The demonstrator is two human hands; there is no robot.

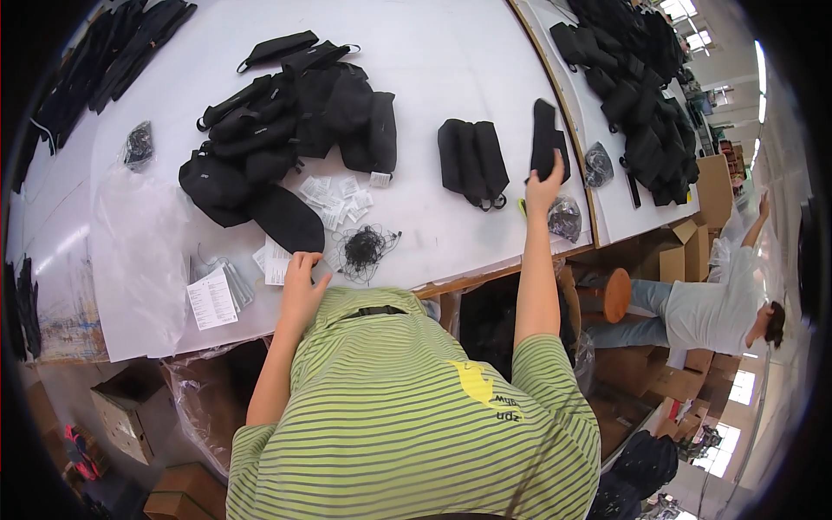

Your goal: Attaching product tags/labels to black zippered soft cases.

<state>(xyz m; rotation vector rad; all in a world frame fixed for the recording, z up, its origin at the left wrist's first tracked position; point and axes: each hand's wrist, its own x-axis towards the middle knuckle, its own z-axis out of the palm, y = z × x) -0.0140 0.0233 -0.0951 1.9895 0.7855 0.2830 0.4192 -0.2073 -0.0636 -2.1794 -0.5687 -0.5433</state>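
My right hand (544,184) is closed on the lower end of a narrow black fabric pouch (543,130), which overlaps another dark piece at the table's right side. My left hand (303,282) rests at the near table edge, thumb apart from the fingers. Its fingertips touch the end of a long black pouch (286,217) that sticks out from a heap of black pouches (303,108). Beside that hand lie a printed white sheet (274,262) and a tangle of thin black cords (364,250). Small white labels (334,199) are scattered just beyond the cords.
Several black pouches (472,160) lie side by side right of centre. A stack of printed cards (213,299) and clear plastic sheeting (139,260) are on the left. Bagged small parts (565,218) sit near my right forearm. Another person (711,295) is at the right, near cardboard boxes (685,251).
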